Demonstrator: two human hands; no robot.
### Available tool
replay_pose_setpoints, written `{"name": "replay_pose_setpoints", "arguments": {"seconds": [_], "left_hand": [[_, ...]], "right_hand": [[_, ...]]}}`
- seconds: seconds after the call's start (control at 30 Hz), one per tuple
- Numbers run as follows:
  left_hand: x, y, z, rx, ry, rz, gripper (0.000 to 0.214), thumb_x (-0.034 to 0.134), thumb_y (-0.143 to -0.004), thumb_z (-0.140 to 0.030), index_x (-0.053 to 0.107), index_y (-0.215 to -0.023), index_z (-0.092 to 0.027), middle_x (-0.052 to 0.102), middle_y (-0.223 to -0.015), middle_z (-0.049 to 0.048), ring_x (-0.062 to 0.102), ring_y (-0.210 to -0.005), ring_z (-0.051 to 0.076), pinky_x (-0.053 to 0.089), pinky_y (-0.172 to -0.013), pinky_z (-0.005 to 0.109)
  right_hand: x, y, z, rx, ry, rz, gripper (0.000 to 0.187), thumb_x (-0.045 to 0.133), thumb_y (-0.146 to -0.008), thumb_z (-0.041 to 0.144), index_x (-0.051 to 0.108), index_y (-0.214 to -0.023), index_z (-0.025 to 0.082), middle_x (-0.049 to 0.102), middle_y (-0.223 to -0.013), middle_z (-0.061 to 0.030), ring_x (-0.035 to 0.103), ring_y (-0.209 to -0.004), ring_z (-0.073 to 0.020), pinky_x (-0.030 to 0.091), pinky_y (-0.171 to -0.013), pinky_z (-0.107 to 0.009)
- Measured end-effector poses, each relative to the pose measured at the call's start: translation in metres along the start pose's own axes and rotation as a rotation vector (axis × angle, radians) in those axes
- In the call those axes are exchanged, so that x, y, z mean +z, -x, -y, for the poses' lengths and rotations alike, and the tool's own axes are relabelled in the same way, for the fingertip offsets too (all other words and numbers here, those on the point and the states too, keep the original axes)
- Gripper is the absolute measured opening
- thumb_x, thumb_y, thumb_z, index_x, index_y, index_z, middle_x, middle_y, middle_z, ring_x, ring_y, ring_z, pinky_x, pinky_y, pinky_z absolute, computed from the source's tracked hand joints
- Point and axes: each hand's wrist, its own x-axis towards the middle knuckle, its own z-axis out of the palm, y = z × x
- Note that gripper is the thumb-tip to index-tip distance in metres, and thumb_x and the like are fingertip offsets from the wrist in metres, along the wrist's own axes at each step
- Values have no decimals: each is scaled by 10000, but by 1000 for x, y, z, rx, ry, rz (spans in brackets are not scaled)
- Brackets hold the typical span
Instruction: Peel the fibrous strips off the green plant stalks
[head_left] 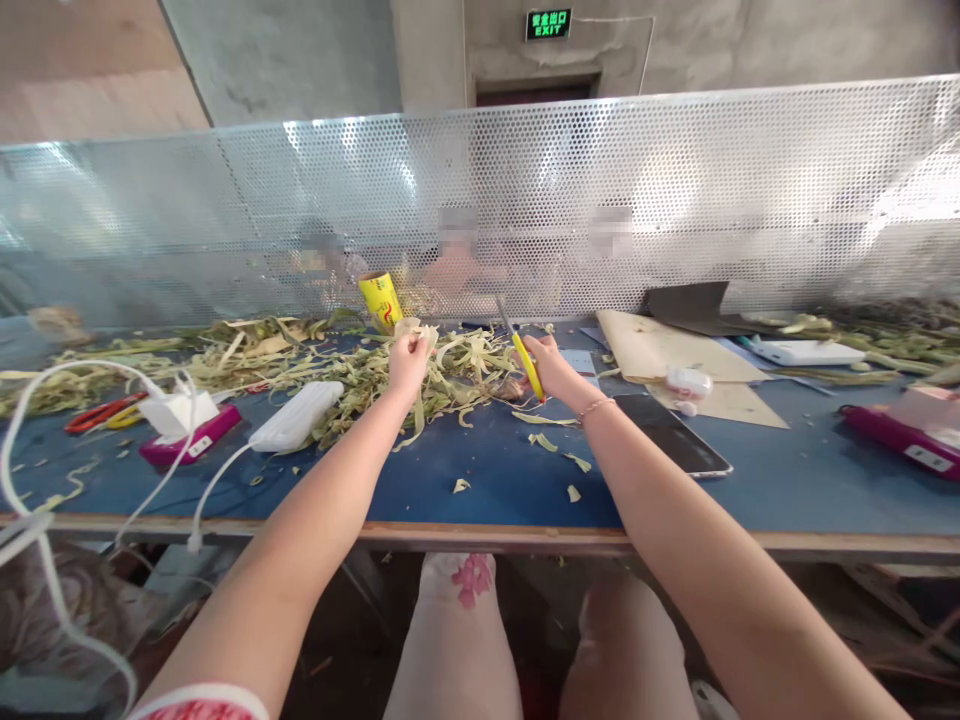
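My left hand (409,362) is closed, pinching a pale, leaf-like piece of plant (422,333) above a pile of green-yellow plant strips (469,362). To its right, my right hand (547,365) grips a yellow-handled knife (529,368). The knife's long thin metal blade points up and away from me, apart from the piece in my left hand. Several small plant scraps (574,493) lie on the blue table (499,490) between my forearms. Behind my left hand stands a yellow cardboard tube (381,300).
A white power bank (296,415) with cables and red-handled scissors (105,413) lie left. Right are a dark tablet (667,435), tan paper (667,345), an earbud case (688,382) and a magenta tissue box (900,435). A perforated metal screen (525,190) borders the far edge, with people behind it.
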Motion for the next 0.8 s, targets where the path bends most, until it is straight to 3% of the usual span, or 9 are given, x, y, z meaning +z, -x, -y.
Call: {"name": "replay_pose_setpoints", "arguments": {"seconds": [0.1, 0.23, 0.47, 0.6, 0.8], "left_hand": [[-4, -3, 2, 40, -54, -20, 149, 509, -768, -304, 520, -699, -172, 650, -651, 24, 538, -576, 131, 365, -551, 228], [-7, -4, -1, 54, -70, -44, 151, 506, -770, -298, 511, -686, -173, 645, -646, 27, 589, -672, 156, 396, -641, 237], [-6, -6, 1, 59, -24, -30, 166, 501, -786, -320, 494, -695, -181, 632, -650, 24, 583, -648, 148, 392, -608, 232], [-6, -3, -1, 60, -29, -8, 143, 477, -801, -292, 502, -725, -174, 629, -662, 20, 548, -592, 123, 357, -530, 215], [-3, -1, -1, 76, 12, 47, 154, 474, -802, -305, 519, -754, -166, 627, -649, 19, 540, -586, 116, 369, -542, 212]], "right_hand": [[8, 0, 2, -65, 45, 48, 86, 485, -738, 258, 455, -686, 195, 423, -816, -38, 461, -769, -159, 436, -762, -323], [8, 5, 5, -219, 144, 84, 123, 503, -693, 238, 395, -642, 209, 398, -791, -41, 406, -922, -193, 402, -860, -345], [11, 17, 13, -228, 211, 223, 261, 524, -729, 426, 412, -817, 207, 390, -866, -40, 429, -852, -170, 415, -834, -341], [13, 21, 18, -218, 231, 216, 310, 514, -738, 484, 415, -833, 206, 394, -875, -43, 446, -836, -173, 415, -832, -357], [13, 21, 17, -197, 230, 233, 325, 500, -740, 507, 426, -839, 206, 414, -903, -44, 463, -777, -152, 416, -815, -350]]}}
